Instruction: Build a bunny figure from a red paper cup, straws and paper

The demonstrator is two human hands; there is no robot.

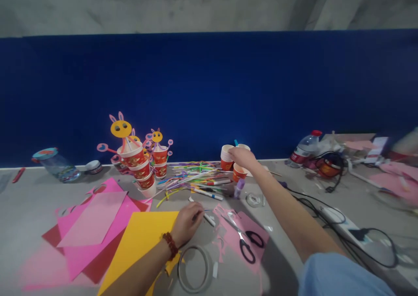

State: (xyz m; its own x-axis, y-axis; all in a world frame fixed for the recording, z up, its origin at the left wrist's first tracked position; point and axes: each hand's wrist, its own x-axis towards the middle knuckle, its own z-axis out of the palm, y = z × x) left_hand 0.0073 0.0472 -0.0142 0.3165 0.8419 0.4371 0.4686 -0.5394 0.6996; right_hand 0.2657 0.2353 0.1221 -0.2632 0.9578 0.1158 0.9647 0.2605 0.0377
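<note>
My right hand point(242, 156) reaches to the paper cups at the back, its fingers at the rim of a white and red cup stack point(226, 158); whether they grip it is unclear. Another red cup point(239, 173) stands just below that hand. My left hand point(188, 221), with a beaded bracelet, has curled fingers and rests by the yellow paper point(143, 235); what it may hold is hidden. Right of it lie a white marker point(209, 220) and black-handled scissors point(241, 236) on pink paper point(253, 226). A roll of tape point(193, 270) is below it.
Stacked cups with yellow rabbit-eared faces point(141, 169) stand back left, beside colourful pipe cleaners point(192, 176). Pink sheets point(94, 226) and a clear jar point(58, 165) are left. A bottle point(305, 149), black cables and a power strip point(346, 226) lie right. A blue partition point(202, 95) closes the back.
</note>
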